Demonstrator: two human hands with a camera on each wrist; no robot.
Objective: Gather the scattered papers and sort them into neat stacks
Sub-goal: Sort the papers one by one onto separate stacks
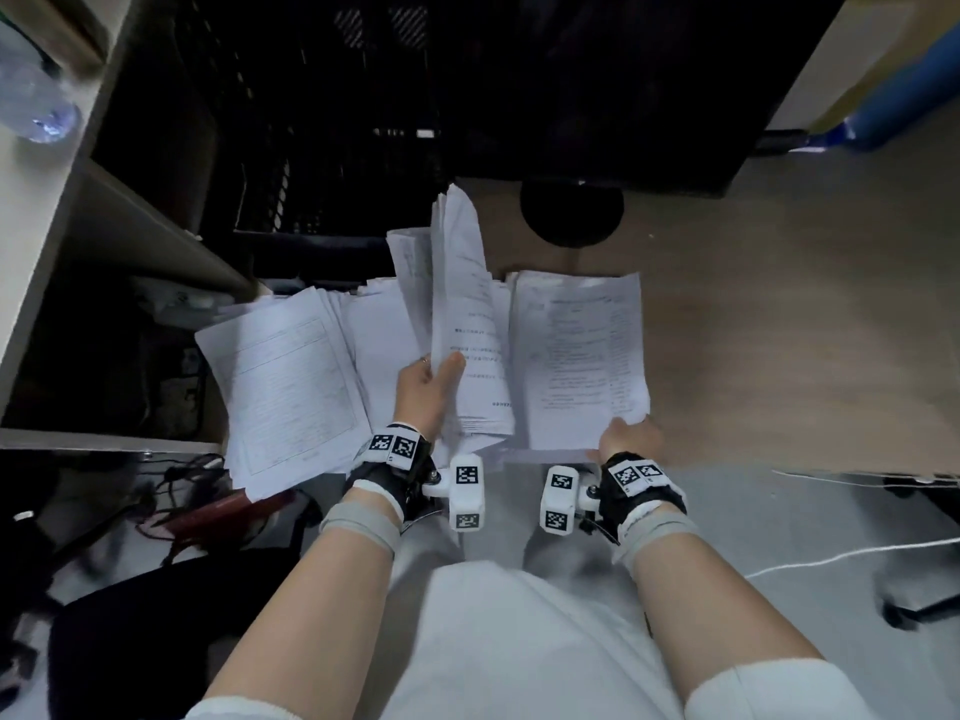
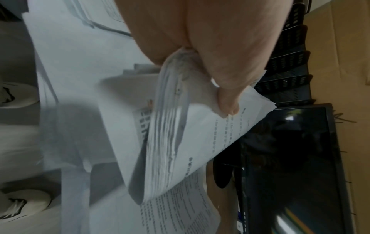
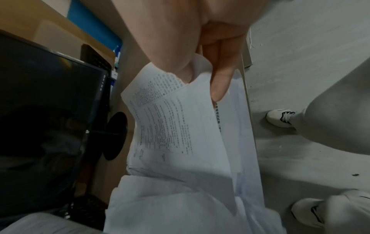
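White printed papers cover the near middle of the wooden desk (image 1: pixel 779 304). My left hand (image 1: pixel 426 387) grips a thick bundle of sheets (image 1: pixel 462 314) and holds it raised on edge above the desk; the left wrist view shows the thumb (image 2: pixel 226 98) pressed on the bundle (image 2: pixel 170 150). My right hand (image 1: pixel 628 436) pinches the near corner of a flat stack (image 1: pixel 576 356) lying to the right; thumb and fingers (image 3: pixel 220 79) clamp the top sheets (image 3: pixel 176 126). A fanned pile (image 1: pixel 291 392) lies at the left, overhanging the desk edge.
A dark monitor (image 1: pixel 519 85) on a round black base (image 1: pixel 571 213) stands behind the papers. A black mesh file rack (image 1: pixel 291 148) sits at the back left. Shelving, cables and a power strip (image 1: pixel 176 387) lie at the left. A plastic bottle (image 1: pixel 36 96) lies far left.
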